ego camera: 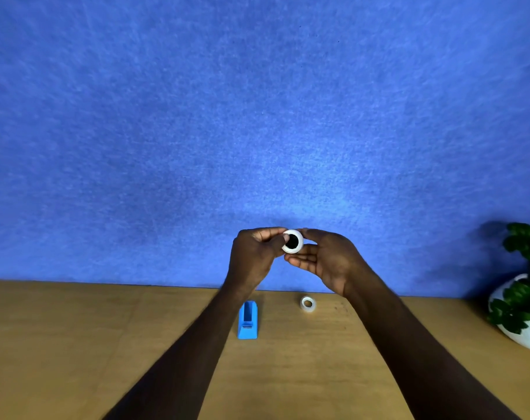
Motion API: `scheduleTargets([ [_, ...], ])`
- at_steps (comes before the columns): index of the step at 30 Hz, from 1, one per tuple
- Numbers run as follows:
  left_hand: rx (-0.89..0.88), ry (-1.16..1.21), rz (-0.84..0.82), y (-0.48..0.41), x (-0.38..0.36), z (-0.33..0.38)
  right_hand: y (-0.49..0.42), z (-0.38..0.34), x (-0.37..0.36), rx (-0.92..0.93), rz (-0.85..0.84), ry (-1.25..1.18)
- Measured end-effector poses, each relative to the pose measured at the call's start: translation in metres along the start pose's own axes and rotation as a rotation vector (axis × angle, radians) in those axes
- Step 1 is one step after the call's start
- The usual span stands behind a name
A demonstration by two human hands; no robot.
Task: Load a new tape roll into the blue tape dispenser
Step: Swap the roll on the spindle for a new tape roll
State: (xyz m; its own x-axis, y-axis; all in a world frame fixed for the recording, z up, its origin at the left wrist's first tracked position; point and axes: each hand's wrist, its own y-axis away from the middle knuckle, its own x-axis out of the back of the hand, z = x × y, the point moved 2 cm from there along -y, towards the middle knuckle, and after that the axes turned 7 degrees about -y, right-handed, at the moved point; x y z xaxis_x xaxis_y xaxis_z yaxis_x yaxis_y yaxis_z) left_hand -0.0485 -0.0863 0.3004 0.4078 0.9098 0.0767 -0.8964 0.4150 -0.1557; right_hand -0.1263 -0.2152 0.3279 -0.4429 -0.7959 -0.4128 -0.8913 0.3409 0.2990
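Observation:
A white tape roll (297, 236) with a black core in its hole is held up in the air in front of the blue wall. My left hand (253, 257) pinches its left side, thumb against the core. My right hand (327, 260) grips its right edge with fingers curled under it. The blue tape dispenser (247, 321) stands on the wooden table below my left wrist, its slot empty. A second, clear tape roll (308, 304) lies flat on the table to the right of the dispenser.
A white pot (524, 331) with a green plant (522, 295) stands at the table's right edge. A blue felt wall (257, 116) rises right behind the wooden table (76, 344).

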Motion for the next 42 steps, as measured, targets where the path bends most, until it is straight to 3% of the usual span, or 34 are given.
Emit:
scheduleTargets([
  [4,-0.011,-0.039,-0.008,0.003,-0.007,-0.009,-0.006,0.014,0.011,-0.107,0.088,-0.104],
  [8,0.024,-0.150,0.087,0.007,-0.013,-0.032,-0.016,0.029,0.031,-0.205,0.137,-0.181],
  [16,0.088,-0.553,0.167,0.001,-0.041,-0.119,-0.038,0.075,0.108,-0.219,0.214,-0.302],
  [21,0.223,-0.785,0.157,-0.024,-0.065,-0.184,-0.045,0.112,0.152,-0.242,0.226,-0.314],
  [29,0.337,-1.008,0.137,-0.054,-0.085,-0.261,-0.050,0.162,0.208,-0.287,0.230,-0.334],
  [37,0.502,-0.989,0.009,-0.065,-0.084,-0.290,-0.065,0.172,0.220,-0.287,0.231,-0.343],
  [42,0.479,-1.066,0.027,-0.064,-0.087,-0.287,-0.077,0.172,0.213,-0.269,0.205,-0.311],
])
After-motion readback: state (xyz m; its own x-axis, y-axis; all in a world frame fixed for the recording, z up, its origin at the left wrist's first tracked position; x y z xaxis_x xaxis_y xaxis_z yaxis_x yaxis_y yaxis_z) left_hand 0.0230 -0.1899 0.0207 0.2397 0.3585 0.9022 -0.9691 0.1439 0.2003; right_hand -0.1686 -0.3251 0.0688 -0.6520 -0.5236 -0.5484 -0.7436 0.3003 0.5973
